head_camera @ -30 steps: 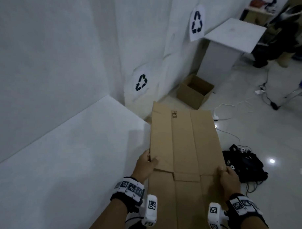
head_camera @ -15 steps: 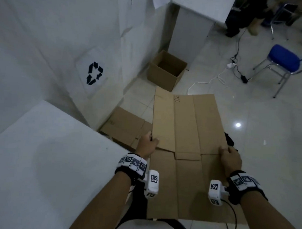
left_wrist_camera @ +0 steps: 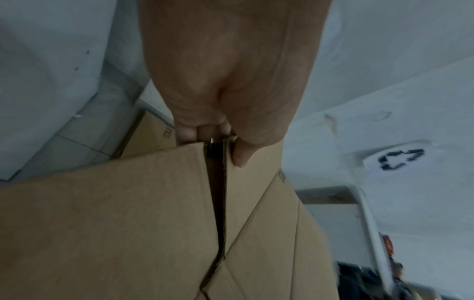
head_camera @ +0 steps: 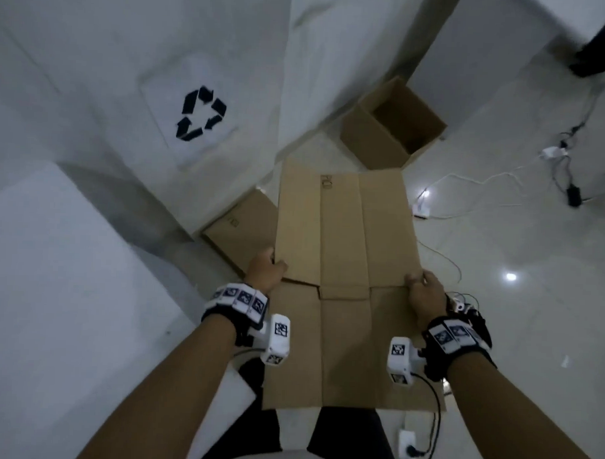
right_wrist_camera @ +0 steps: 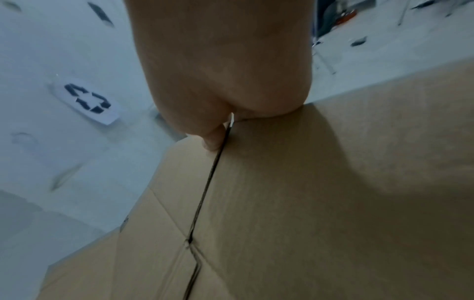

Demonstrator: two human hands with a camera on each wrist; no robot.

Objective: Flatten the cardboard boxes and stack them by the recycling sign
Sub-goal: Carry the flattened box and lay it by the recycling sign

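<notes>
I hold a flattened brown cardboard box (head_camera: 344, 258) flat in front of me, above the floor. My left hand (head_camera: 267, 271) pinches its left edge at the flap seam, thumb on top (left_wrist_camera: 239, 156). My right hand (head_camera: 420, 288) grips the right edge at the same seam (right_wrist_camera: 218, 140). A recycling sign (head_camera: 200, 119) hangs on the white wall to the left. Below it on the floor lies another flattened box (head_camera: 242, 232), partly hidden under the one I hold. An open, upright cardboard box (head_camera: 390, 124) stands further back by the wall.
A white table top (head_camera: 68, 307) fills the left foreground. White cables and a power strip (head_camera: 550, 152) lie on the tiled floor at right. A dark bag (head_camera: 473, 314) sits behind my right wrist. A socket strip (head_camera: 408, 449) lies near my feet.
I have stepped closer to the wall and my view has tilted down. The flat box on the floor under the sign has come into sight. Both hands keep their grip.
</notes>
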